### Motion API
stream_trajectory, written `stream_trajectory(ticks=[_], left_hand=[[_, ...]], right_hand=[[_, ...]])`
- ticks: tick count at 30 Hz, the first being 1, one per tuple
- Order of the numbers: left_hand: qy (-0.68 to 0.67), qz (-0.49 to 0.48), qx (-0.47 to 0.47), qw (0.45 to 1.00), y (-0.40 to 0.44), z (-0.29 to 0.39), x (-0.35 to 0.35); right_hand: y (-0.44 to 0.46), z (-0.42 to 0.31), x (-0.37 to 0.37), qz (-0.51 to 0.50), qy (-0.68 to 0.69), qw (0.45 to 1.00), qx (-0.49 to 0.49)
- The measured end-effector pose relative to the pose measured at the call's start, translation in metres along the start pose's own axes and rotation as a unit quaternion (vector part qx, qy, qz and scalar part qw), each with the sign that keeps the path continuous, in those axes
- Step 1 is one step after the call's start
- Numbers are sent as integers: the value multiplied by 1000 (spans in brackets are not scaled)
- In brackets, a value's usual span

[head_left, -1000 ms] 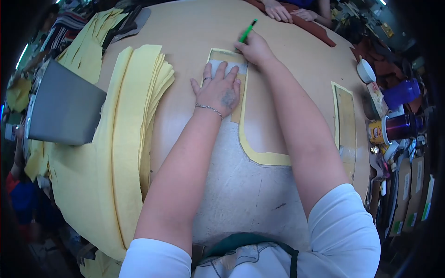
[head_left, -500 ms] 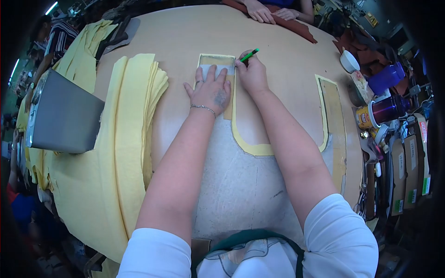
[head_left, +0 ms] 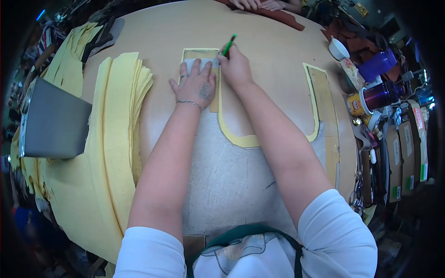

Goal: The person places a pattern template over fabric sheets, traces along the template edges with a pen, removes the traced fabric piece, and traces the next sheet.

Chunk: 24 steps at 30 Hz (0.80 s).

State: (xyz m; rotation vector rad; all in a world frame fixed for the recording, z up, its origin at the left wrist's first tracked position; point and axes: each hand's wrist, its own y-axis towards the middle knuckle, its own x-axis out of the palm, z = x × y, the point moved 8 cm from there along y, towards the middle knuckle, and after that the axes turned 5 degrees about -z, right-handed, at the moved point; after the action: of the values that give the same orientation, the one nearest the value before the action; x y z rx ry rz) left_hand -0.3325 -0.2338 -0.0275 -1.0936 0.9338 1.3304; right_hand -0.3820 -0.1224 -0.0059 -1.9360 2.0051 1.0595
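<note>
My left hand (head_left: pixel 196 86) lies with fingers spread on the upper left arm of a large grey template (head_left: pixel 222 185), pressing it down. Tape strips and a pale patch cover that arm. Yellow fabric (head_left: pixel 241 140) shows from beneath the template as a narrow border along its U-shaped cutout and top edge. Just right of the same arm, my right hand (head_left: pixel 237 69) grips a green pen (head_left: pixel 229 45), tilted, near the arm's upper right corner. Its tip is hidden by the fingers.
Folded yellow fabric (head_left: pixel 111 106) lies left, beside a grey metal block (head_left: pixel 58 120). At right stand a white bowl (head_left: pixel 339 49), a purple bottle (head_left: pixel 378 66), a dark tumbler (head_left: pixel 381 96) and scissors (head_left: pixel 356 192). Another person's hands (head_left: pixel 252 3) rest on brown material (head_left: pixel 282 18) across the table.
The camera view has shifted, so the table's contents appear further left. The green pen now stands more upright in my right hand. My left hand stays on the template.
</note>
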Motion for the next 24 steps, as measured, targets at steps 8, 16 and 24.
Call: stream_trajectory(ticks=[8,16,24], left_hand=[[6,-16,-13,1000,-1,0,2],[-196,251,211,924,-45,-2,-34],[-12,10,219,976,-240,74,-1]], right_hand=[[-158,-63,-35,-150,-8,981,-118],[-171,-47,-54,-92,105,986,-89],[-172,-41,-52,-81,98,989,-78]])
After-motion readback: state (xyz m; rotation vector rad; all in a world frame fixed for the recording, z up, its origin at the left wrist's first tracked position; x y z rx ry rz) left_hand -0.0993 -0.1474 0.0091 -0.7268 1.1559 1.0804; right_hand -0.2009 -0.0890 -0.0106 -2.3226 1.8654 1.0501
